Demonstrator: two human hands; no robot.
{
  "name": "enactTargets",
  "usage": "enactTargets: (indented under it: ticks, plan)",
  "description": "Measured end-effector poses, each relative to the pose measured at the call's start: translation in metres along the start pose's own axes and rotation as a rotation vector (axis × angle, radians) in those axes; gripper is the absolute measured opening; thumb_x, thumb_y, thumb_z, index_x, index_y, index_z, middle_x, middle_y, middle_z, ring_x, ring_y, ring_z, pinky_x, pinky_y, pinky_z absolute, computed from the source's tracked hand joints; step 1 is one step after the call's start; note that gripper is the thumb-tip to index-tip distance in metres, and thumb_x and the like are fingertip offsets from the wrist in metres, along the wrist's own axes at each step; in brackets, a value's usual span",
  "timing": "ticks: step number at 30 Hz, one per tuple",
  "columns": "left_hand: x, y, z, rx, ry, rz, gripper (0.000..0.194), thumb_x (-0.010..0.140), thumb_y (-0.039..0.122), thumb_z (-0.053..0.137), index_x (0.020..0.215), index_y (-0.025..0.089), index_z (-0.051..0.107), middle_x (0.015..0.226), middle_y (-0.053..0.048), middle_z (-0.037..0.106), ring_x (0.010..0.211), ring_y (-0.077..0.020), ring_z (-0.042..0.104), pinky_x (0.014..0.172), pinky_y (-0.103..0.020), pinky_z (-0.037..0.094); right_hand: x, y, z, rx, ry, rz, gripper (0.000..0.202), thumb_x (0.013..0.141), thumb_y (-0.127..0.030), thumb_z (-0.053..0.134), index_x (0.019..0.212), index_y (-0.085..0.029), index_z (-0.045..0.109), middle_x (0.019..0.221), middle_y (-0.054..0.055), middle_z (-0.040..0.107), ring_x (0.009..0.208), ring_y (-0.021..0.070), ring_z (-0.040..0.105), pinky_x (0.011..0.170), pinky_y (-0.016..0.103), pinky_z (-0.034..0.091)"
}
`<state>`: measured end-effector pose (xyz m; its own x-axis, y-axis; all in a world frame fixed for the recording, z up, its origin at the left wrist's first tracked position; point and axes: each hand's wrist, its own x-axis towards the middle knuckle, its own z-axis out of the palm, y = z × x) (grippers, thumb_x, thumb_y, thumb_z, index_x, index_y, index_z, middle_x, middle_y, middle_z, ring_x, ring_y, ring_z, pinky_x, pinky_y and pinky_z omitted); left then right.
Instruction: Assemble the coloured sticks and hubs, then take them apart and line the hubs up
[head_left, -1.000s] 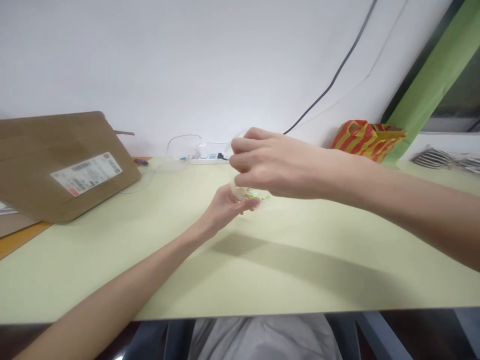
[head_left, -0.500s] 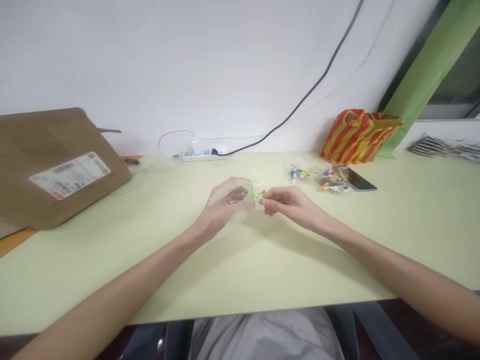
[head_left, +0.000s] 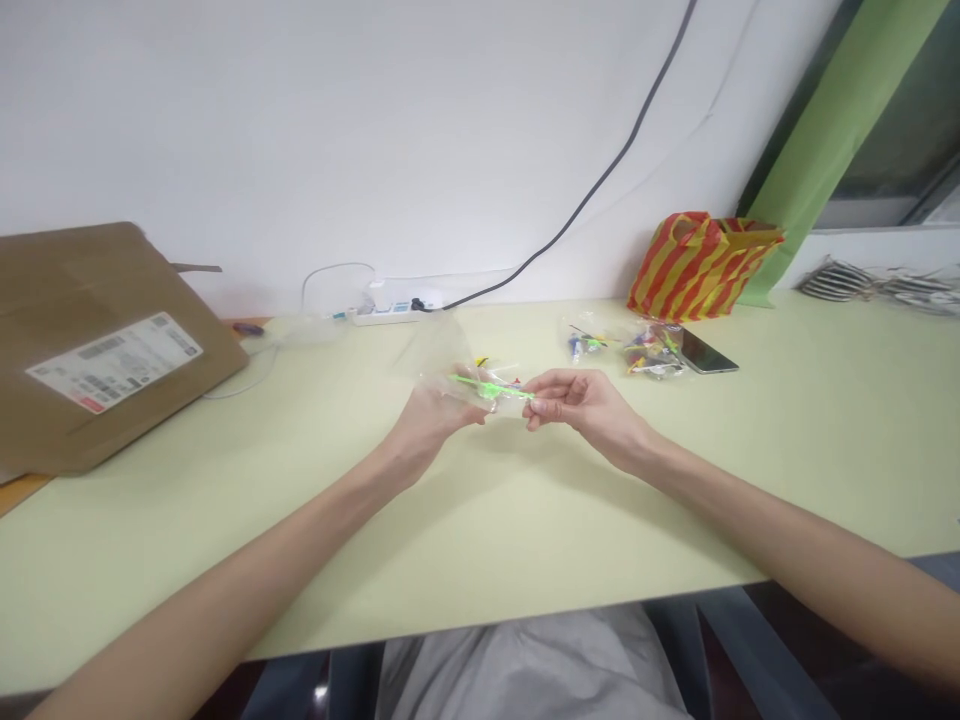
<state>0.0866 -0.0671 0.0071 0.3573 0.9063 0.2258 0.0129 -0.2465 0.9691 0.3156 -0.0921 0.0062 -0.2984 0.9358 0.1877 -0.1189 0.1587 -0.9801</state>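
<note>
A clear plastic bag (head_left: 439, 348) is in my left hand (head_left: 431, 420), its loose part standing up over the fingers. Inside or against the film lies a bright green plastic piece (head_left: 489, 389), long and thin, which reaches across to my right hand (head_left: 574, 410). My right thumb and fingers pinch its right end, or the film around it; which one I cannot tell. Small yellow and red bits show just behind the green piece. The film partly covers my left fingers.
Two clear bags of small coloured parts, one left (head_left: 587, 342) and one right (head_left: 656, 352), lie beyond my right hand by a phone (head_left: 707, 350). A striped bag (head_left: 701, 265) stands behind. On the left is a cardboard box (head_left: 112, 330); a power strip (head_left: 397, 312) sits by the wall.
The bag in my left hand has opened upward and the green piece now shows at greater length, lying level between the hands. The whole view has shifted slightly.
</note>
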Motion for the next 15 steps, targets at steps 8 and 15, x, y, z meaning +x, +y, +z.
enactTargets:
  ticks: [8,15]
  plan:
    - [-0.004,0.012,0.001,0.144,-0.044,-0.049,0.041,0.073,0.044,0.088,0.101,0.018,0.076,0.103,-0.01,0.076,0.096,-0.0264,0.068,0.079,-0.034,0.05,0.003,0.004,-0.001,-0.117,0.106,-0.02,0.045,0.067,-0.054,0.091,0.077,-0.016,0.07,0.07,0.006,0.072,0.062,0.0158,0.064,0.063,0.032,0.054]
    - [-0.001,0.005,-0.004,0.112,-0.119,-0.007,0.035,0.09,0.05,0.072,0.106,0.02,0.08,0.111,-0.01,0.076,0.105,-0.0261,0.065,0.081,-0.033,0.048,0.0,-0.001,-0.001,-0.139,0.104,-0.142,0.043,0.072,-0.055,0.088,0.078,-0.017,0.068,0.071,0.002,0.066,0.064,0.0137,0.058,0.062,0.029,0.05]
